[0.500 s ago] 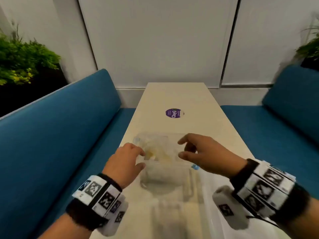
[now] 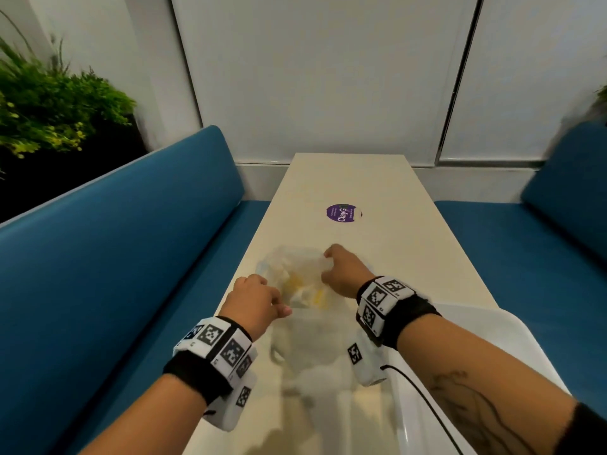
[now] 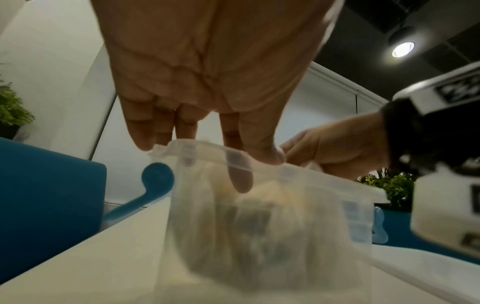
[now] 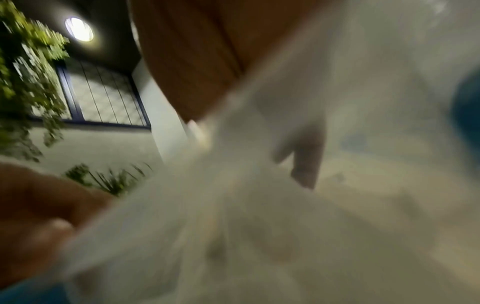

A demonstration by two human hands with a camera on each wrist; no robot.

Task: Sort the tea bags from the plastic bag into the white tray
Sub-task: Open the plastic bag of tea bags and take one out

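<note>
The plastic bag (image 2: 297,279) is thin, clear, crinkled film with a ridged zip strip (image 3: 262,164) along its mouth. The table (image 2: 387,257) looks smooth, cream and semi-glossy; at its 12 o'clock end lies a glossy purple sticker (image 2: 343,215). The white tray (image 2: 512,343) at 4 o'clock is smooth plastic. The benches (image 2: 115,257) look matt blue cloth.

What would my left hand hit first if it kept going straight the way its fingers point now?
Nothing new: the left hand already pinches the top edge of the clear plastic bag. Straight on, it would likely push into the pale tea bags inside; depth is unclear.
</note>
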